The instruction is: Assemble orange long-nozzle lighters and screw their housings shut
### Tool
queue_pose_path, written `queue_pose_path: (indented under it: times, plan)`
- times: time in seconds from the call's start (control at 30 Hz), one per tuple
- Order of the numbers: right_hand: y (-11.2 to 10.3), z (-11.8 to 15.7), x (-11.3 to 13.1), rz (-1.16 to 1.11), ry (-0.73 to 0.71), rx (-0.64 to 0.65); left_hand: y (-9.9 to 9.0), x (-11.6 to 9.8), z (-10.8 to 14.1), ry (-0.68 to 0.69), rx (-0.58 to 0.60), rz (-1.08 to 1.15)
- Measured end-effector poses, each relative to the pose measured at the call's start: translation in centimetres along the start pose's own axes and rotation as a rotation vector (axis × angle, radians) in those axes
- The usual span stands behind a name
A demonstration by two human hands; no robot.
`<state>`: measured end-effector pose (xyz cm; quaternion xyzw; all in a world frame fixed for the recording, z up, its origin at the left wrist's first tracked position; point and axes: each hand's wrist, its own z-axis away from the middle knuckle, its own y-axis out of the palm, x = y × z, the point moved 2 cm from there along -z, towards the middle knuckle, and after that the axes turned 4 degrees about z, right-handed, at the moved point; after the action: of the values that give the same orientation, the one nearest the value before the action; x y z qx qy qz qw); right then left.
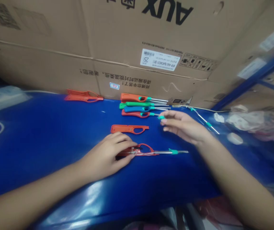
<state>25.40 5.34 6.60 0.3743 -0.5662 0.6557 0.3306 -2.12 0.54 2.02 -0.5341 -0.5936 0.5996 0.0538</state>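
One teal piece [161,117], barely pinched by the right hand [183,127] near the table's far edge [111,101], could slip; left hand [108,152] half-closes on opened lighter [149,154].

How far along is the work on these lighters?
Looks done: the closed lighters at the back, rods fitted. In hand: the left hand steadies an open lighter, insides exposed; the right hand holds a small teal piece. Seemingly left: the loose shell half, orange shells back left and metal rod parts at the right.
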Motion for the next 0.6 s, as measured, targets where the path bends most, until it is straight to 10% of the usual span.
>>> queue_pose_path:
  times: [0.2, 0.6]
  plan:
    - [5.0, 1.6, -0.7, -0.296, 0.021, 0.195, 0.1, 0.3, 0.0, -0.006, -0.014, 0.015]
    - [4.9, 2.5, -0.9, 0.058, -0.053, 0.179, 0.3, 0.4, -0.3, 0.014, -0.028, 0.083]
